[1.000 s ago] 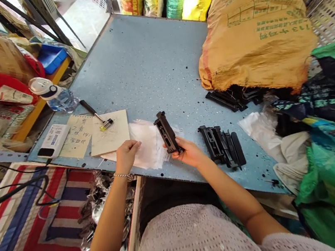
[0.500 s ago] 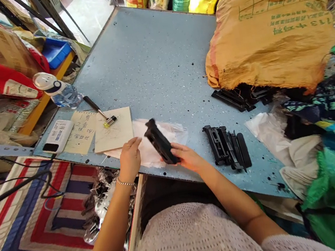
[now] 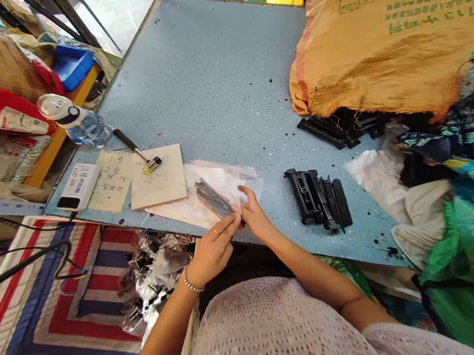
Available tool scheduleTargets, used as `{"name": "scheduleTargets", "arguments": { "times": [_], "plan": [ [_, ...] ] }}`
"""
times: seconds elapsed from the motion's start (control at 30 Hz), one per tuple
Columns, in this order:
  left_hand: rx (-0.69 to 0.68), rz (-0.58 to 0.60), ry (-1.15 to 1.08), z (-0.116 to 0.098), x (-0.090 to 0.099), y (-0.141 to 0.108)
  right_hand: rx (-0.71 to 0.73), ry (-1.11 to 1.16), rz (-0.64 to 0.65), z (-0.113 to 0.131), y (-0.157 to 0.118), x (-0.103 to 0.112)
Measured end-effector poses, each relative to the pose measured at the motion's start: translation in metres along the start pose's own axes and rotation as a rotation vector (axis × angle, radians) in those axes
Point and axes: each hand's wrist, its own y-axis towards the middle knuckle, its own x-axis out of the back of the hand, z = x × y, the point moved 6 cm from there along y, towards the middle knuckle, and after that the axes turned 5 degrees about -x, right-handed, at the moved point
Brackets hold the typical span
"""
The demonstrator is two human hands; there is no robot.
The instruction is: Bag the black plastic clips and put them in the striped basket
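Note:
A black plastic part (image 3: 213, 197), blurred by motion, is held over the clear plastic bag (image 3: 248, 177) near the table's front edge. Its near end is between my two hands. My right hand (image 3: 255, 216) closes on that end, index finger raised. From the left, my left hand (image 3: 213, 251) reaches to the same end with its fingers pressed together; whether it grips the part too is unclear. Several similar black parts (image 3: 318, 198) lie side by side to the right. A small hammer (image 3: 137, 149) rests on a pale square board (image 3: 157, 180) at the left.
Left of the board are a handwritten paper (image 3: 108, 182), a white device (image 3: 79, 187) and a water bottle (image 3: 82, 126). A large orange sack (image 3: 380, 37) stands at the back right, with more black parts (image 3: 328, 131) at its mouth. White cloth (image 3: 425, 217) lies at the right edge.
My left hand has moved right to the near end of the black part. The part, in my right hand, has come down closer to the plastic bag. The view has shifted slightly.

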Motion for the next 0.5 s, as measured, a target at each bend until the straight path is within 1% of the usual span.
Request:
{"name": "scheduleTargets", "arguments": {
  "times": [0.07,0.1,0.17,0.2,0.23,0.3,0.33,0.37,0.4,0.43,0.47,0.5],
  "plan": [
    [0.008,0.008,0.046,-0.002,0.007,0.007,0.073,-0.073,0.04,0.004,-0.011,-0.006],
    [0.01,0.006,0.095,-0.006,0.015,0.009,0.103,-0.089,0.047,0.006,-0.017,-0.01],
    [0.022,-0.012,0.203,-0.018,0.039,0.008,0.155,-0.082,0.088,0.011,-0.031,-0.02],
    [0.035,-0.015,0.242,-0.025,0.053,0.001,0.166,-0.079,0.156,0.014,-0.038,-0.028],
    [0.055,-0.006,0.262,-0.032,0.068,-0.01,0.169,-0.094,0.268,0.018,-0.046,-0.038],
    [0.143,0.083,0.267,-0.034,0.092,-0.045,0.19,-0.234,0.569,0.028,-0.064,-0.054],
    [0.198,0.134,0.253,-0.029,0.099,-0.069,0.226,-0.365,0.676,0.034,-0.072,-0.054],
    [0.282,0.195,0.236,-0.017,0.101,-0.095,0.281,-0.526,0.716,0.042,-0.076,-0.048],
    [0.389,0.265,0.221,-0.001,0.097,-0.121,0.345,-0.706,0.684,0.05,-0.076,-0.035],
    [0.509,0.358,0.195,0.017,0.088,-0.148,0.402,-0.898,0.576,0.06,-0.071,-0.015],
    [0.643,0.495,0.156,0.035,0.071,-0.176,0.438,-1.089,0.421,0.072,-0.064,0.009],
    [0.791,0.656,0.111,0.051,0.051,-0.202,0.431,-1.274,0.27,0.081,-0.055,0.036]
  ]
}}
